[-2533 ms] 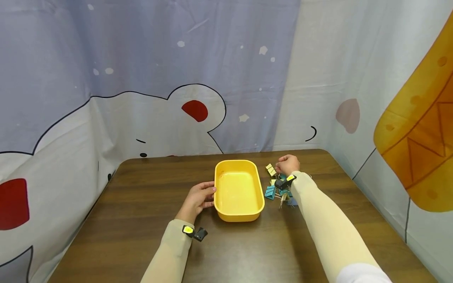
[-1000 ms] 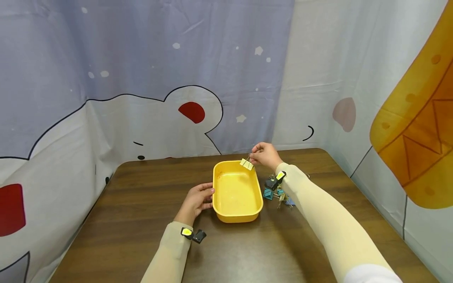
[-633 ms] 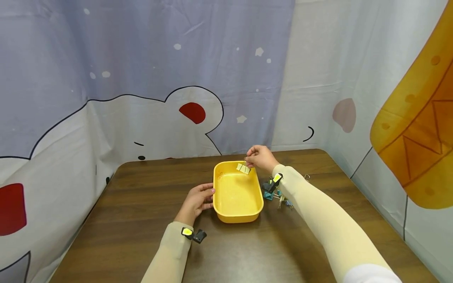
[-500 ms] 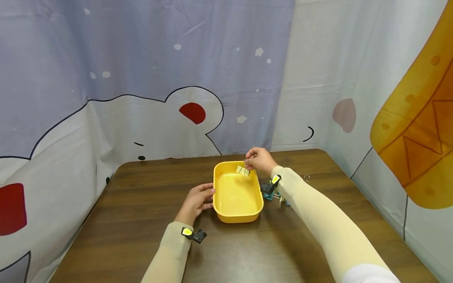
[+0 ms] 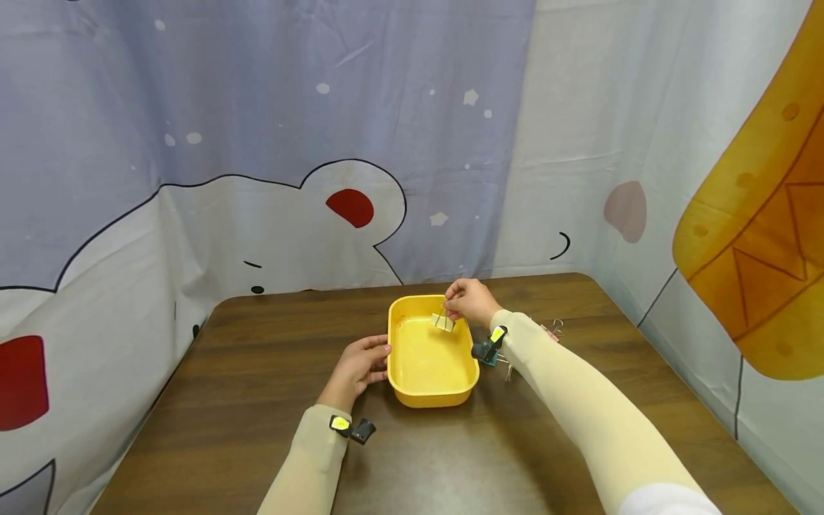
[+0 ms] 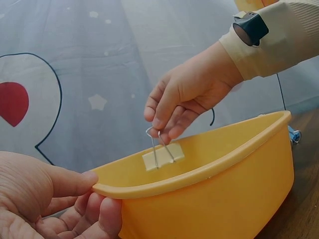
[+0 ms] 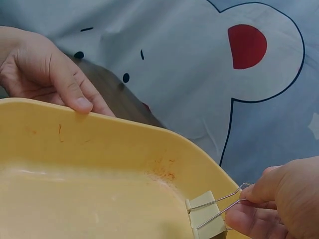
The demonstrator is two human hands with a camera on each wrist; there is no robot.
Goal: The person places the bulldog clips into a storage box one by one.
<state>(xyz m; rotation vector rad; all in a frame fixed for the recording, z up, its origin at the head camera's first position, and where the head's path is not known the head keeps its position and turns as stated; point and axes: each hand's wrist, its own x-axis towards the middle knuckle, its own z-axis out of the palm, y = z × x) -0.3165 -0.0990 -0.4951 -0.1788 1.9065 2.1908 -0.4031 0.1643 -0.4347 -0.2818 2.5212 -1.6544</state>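
Observation:
My right hand (image 5: 473, 302) pinches the wire handles of a pale yellow binder clip (image 5: 443, 322), which hangs inside the far right part of a yellow plastic tray (image 5: 433, 398). In the left wrist view the clip body (image 6: 164, 157) dips below the tray's rim, wire handles upward. On the tray's left side, my left hand (image 5: 357, 361) holds its edge. The thumb (image 6: 75, 183) lies at the rim and the fingers curl against the outer wall. From the right wrist, the clip (image 7: 207, 214) shows close to the corner wall.
Right of the tray lie several more binder clips, partly hidden under my right sleeve, among them a teal clip (image 5: 491, 359) and a pinkish one (image 5: 552, 333). The brown wooden table (image 5: 257, 372) ends at a printed curtain (image 5: 283, 229).
My right hand has picked the pale yellow binder clip from the clips at right, carried it left over the tray and lowered it inside. My left hand stays at the tray's edge.

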